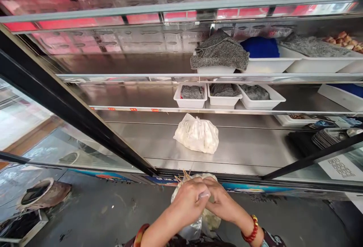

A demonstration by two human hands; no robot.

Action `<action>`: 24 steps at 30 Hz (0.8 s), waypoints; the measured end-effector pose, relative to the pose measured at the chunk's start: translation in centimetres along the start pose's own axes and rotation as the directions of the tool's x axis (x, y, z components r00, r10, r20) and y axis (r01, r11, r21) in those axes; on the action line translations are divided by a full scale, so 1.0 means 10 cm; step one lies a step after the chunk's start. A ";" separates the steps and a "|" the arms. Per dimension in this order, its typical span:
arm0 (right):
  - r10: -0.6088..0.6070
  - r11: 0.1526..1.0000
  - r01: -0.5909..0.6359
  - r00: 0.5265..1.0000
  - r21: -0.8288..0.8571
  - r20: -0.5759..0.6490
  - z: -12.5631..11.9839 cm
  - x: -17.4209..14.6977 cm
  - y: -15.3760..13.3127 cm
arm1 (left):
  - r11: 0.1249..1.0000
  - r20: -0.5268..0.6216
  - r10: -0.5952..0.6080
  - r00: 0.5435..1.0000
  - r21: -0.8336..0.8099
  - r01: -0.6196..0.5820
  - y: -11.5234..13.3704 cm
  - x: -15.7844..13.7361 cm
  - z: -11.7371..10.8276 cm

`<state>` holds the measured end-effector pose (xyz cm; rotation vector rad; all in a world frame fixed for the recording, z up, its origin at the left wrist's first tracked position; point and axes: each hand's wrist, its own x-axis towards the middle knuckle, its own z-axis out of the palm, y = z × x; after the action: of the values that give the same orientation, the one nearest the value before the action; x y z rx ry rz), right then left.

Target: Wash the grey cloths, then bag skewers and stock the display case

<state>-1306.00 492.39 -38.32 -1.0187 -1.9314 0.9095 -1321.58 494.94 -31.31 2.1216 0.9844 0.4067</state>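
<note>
Left hand (pixel 187 199) and right hand (pixel 219 198) are pinching a see-through bag (pixel 193 229) in front of the white bag (pixel 196 135). Three tubs (pixel 222 101) with gray cloths (pixel 192 92) are sitting behind it, higher up.

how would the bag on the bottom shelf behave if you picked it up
The bag will probably sag, since its thin plastic is creased. It seems unlikely to roll, as it lies slumped on a broad base. Its bulging sides suggest contents that may shift.

Beside the shelved plastic bag (pixel 196 135), I see soft glare on the steel shelf (pixel 244 143); red reflections (pixel 107 20) streak metal above it.
</note>
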 end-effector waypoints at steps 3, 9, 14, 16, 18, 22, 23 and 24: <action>-0.032 0.999 0.032 0.999 -0.008 -0.013 -0.27 -0.02 0.06 | 0.993 0.035 0.102 0.994 0.055 -0.104 0.23 0.25 0.01; -0.088 0.992 0.086 0.996 -0.090 -0.021 -0.72 -0.06 0.21 | 0.979 0.013 0.190 0.982 0.076 -0.191 0.44 0.61 0.11; -0.026 0.962 0.011 0.998 -0.273 -0.050 -1.05 -0.10 0.23 | 0.967 -0.088 0.195 0.977 -0.152 -0.207 0.45 0.70 0.25; -0.029 0.946 0.014 0.999 -0.324 -0.041 -1.20 -0.10 0.26 | 0.945 -0.198 0.141 0.970 -0.265 -0.191 0.43 0.70 0.24; -0.034 0.937 0.007 0.997 -0.350 -0.071 -1.37 -0.12 0.36 | 0.922 -0.325 -0.004 0.946 -0.368 -0.123 0.38 0.66 0.16; 0.047 0.920 -0.182 0.930 -0.346 -0.365 -1.78 -0.19 0.73 | 0.880 -0.467 -0.295 0.834 -0.473 0.047 0.12 0.46 -0.04; 0.088 0.909 -0.250 0.897 -0.334 -0.432 -1.88 -0.20 0.83 | 0.870 -0.479 -0.345 0.808 -0.486 0.083 0.04 0.38 -0.07; 0.125 0.894 -0.309 0.868 -0.326 -0.480 -1.97 -0.19 0.91 | 0.858 -0.484 -0.388 0.784 -0.499 0.116 -0.05 0.30 -0.08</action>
<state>-1285.37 499.28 -37.43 -1.5634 -1.6444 0.3449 -1320.32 497.83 -31.26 1.4266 1.3466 1.0654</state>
